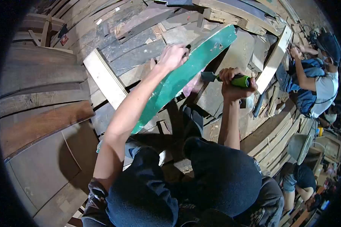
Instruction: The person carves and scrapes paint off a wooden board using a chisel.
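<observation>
A long green-painted board (206,56) slants across the view in front of my knees, its paint chipped near the far end. My left hand (174,56) is closed over the board's upper edge, fingers curled around it. In my right hand (233,83), to the right of the board, is a scraper (208,76) with a green and black handle and a short, wide blade. The blade points left toward the board; a small gap seems to lie between them. My left forearm covers part of the board's near half.
A white plank (104,75) lies at left, and another pale plank (274,60) leans at right. Stacked wood boards (41,75) line the left side. Two other people (310,79) sit bent over at right, near a round metal basin (300,147).
</observation>
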Motion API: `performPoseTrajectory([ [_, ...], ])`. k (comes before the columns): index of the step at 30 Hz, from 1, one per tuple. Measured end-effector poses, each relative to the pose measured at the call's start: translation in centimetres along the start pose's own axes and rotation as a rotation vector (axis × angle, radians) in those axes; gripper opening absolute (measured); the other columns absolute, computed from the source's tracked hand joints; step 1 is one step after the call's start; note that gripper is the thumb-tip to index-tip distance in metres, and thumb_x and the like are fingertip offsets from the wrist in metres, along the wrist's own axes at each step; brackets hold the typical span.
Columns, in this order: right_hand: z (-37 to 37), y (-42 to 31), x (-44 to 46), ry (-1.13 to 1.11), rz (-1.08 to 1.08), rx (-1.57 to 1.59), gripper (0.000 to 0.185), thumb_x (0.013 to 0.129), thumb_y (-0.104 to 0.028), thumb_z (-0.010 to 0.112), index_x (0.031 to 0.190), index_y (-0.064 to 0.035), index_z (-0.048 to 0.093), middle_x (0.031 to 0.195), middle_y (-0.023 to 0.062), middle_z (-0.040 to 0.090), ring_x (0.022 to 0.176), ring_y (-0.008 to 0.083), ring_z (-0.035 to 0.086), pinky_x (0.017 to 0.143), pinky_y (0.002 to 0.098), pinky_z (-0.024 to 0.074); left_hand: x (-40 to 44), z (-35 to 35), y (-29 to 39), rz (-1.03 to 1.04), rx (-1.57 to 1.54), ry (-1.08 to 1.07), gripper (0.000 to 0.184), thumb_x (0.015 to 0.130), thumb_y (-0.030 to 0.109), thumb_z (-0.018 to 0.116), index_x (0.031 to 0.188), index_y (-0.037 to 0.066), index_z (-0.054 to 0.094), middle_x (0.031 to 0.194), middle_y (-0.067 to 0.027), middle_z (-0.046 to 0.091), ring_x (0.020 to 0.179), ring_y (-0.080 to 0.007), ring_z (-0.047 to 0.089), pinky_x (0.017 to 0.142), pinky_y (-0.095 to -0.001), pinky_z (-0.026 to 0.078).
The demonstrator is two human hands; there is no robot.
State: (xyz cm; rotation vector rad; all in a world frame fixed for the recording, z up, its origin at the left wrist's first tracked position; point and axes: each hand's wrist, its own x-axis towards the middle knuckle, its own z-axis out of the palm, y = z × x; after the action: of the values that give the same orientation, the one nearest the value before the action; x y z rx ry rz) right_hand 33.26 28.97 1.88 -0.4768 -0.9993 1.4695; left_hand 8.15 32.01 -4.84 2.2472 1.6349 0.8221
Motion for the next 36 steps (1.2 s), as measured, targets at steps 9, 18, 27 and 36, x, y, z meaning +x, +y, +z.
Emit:
performPoseTrajectory([
  [9, -0.2, -0.1, 0.0, -0.024, 0.02, 0.005, 0.07, 0.084, -0.068, 0.034, 0.066, -0.002, 0.05, 0.053, 0.009, 0.043, 0.051, 0.0217, 0.036, 0.059, 0.0358, 0.0313, 1.4, 1.9, -1.6, 0.1, 0.031, -0.201, 0.022, 0.092, 0.017, 0.059, 0.099, -0.004, 0.059, 0.102, -0.0222, 0.06, 0.094, -0.0413, 0.064, 0.085, -0.0483, 0.054],
  [18, -0.1, -0.1, -0.5, 0.011, 0.039, -0.025, 0.07, 0.083, -0.069, 0.035, 0.066, -0.0029, 0.051, 0.054, 0.0083, 0.043, 0.051, 0.0208, 0.035, 0.06, 0.0352, 0.0314, 0.4, 2.0, -1.4, -0.081, -0.048, -0.191, 0.029, 0.097, 0.02, 0.051, 0.101, -0.009, 0.053, 0.1, -0.0263, 0.059, 0.092, -0.0431, 0.064, 0.081, -0.0501, 0.054],
  [27, -0.5, 0.4, -0.6, -0.004, 0.012, 0.039, 0.07, 0.085, -0.065, 0.036, 0.067, 0.0009, 0.053, 0.052, 0.0109, 0.045, 0.05, 0.0231, 0.039, 0.055, 0.0357, 0.0317, -0.8, -0.5, -1.7, -0.205, -0.197, 0.061, 0.027, 0.088, 0.028, 0.071, 0.093, 0.002, 0.07, 0.098, -0.0211, 0.068, 0.095, -0.0367, 0.067, 0.085, -0.0457, 0.052],
  [36, -0.6, 0.8, -1.1, 0.003, 0.039, 0.053, 0.069, 0.085, -0.064, 0.036, 0.068, 0.001, 0.052, 0.054, 0.0105, 0.045, 0.051, 0.0225, 0.039, 0.054, 0.0342, 0.0304, -0.9, 0.6, 1.0, -0.334, -0.191, 0.01, 0.023, 0.081, 0.021, 0.079, 0.091, 0.002, 0.073, 0.095, -0.0179, 0.069, 0.092, -0.0349, 0.068, 0.082, -0.0442, 0.054],
])
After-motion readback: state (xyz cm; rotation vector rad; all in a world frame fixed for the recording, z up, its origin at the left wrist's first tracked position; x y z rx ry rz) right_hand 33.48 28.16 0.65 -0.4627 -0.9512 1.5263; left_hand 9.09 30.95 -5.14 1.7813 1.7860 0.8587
